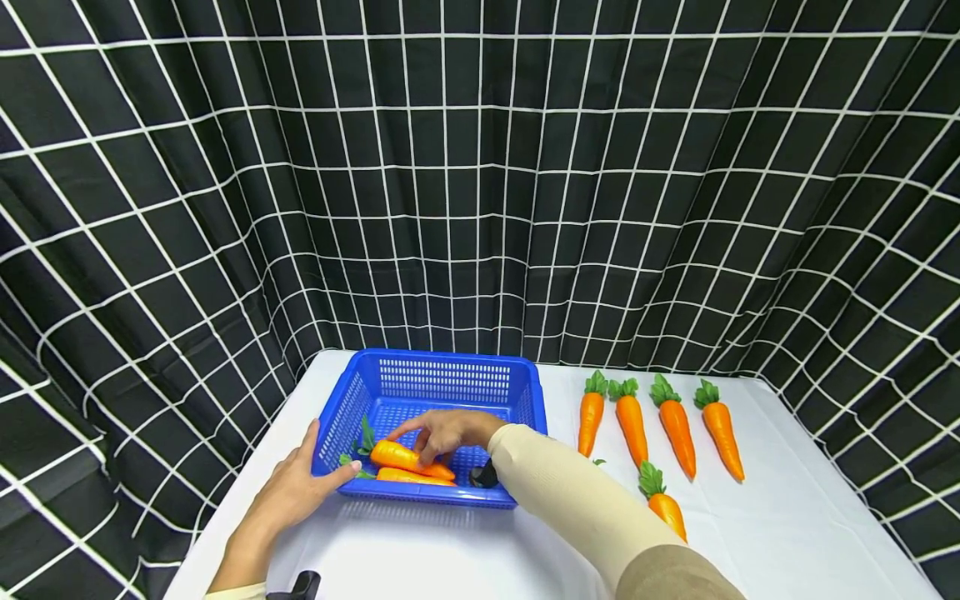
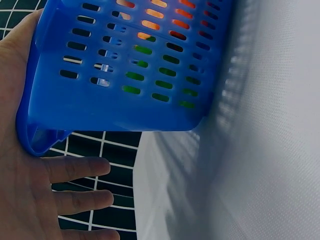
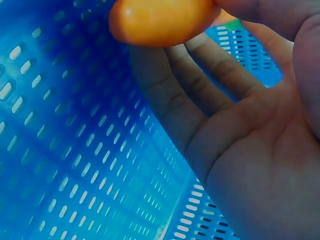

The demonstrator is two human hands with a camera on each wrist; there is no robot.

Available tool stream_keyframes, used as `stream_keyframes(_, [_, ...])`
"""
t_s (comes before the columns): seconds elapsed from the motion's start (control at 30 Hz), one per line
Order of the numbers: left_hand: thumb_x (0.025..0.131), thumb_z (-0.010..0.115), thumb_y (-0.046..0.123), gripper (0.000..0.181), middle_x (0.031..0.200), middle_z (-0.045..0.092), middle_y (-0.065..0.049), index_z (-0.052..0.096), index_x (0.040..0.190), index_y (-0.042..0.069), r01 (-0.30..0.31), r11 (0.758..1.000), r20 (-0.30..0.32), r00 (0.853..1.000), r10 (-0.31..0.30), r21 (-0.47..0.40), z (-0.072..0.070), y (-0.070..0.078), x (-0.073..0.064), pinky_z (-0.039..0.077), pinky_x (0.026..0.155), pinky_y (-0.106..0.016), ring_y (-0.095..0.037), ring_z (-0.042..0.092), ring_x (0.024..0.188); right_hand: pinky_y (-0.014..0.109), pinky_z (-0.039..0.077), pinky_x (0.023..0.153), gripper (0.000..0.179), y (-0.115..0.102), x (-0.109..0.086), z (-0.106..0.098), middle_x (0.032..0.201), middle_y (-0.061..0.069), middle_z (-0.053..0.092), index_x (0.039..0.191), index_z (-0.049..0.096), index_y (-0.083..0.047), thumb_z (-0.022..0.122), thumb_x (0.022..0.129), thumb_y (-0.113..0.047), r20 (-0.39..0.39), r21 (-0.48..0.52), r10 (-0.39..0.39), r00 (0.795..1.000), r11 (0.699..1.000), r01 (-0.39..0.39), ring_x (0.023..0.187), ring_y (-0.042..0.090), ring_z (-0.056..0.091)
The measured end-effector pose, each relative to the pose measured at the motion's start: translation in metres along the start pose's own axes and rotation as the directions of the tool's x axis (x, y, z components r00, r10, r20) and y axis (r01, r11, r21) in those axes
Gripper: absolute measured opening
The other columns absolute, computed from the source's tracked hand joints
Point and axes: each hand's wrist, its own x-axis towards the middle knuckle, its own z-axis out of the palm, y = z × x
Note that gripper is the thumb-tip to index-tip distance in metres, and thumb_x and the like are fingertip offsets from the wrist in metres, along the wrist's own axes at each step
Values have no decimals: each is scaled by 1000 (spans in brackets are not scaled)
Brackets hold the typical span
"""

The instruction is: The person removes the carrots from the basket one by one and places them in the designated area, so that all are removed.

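A blue plastic basket (image 1: 528,400) with slotted walls stands on the white table. Inside it, on the left, lie two orange carrots with green leafy tops. My right hand (image 1: 447,432) reaches into the basket and holds the rear carrot (image 1: 395,455) between thumb and fingers; its tip end (image 3: 160,22) shows in the right wrist view. The front carrot (image 1: 408,477) lies beside it, along the near wall. My left hand (image 1: 285,496) rests against the basket's near left corner, thumb over the rim, its other fingers straight in the left wrist view.
On the table (image 1: 795,517) right of the basket lie several more carrots, four in a row including this rightmost carrot (image 1: 722,437). A nearer carrot (image 1: 666,510) is partly hidden by my right sleeve (image 1: 592,508). Black curtains (image 1: 480,192) with white grid lines surround the table.
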Motion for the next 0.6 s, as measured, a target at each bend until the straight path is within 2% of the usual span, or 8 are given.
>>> stream_keyframes(0.37, [79, 55, 76, 116, 144, 29, -38, 2, 155, 5, -1, 1000, 5, 1000, 1, 1, 1, 1, 0, 32, 92, -70, -58, 34, 125, 39, 57, 65, 66, 0, -2, -4, 101, 11, 63, 136, 56, -28, 69, 81, 8, -24, 33, -20, 1000, 999, 21, 84, 24, 65])
stream_keyframes(0.6, [81, 58, 71, 114, 143, 29, -38, 2, 155, 5, -5, 1000, 4, 1000, 5, -10, 0, 1, 0, 32, 93, -69, -58, 35, 124, 41, 57, 64, 68, -2, -4, -7, 101, 11, 63, 137, 56, -27, 69, 80, 9, -52, 58, -44, 998, 997, 47, 85, 25, 65])
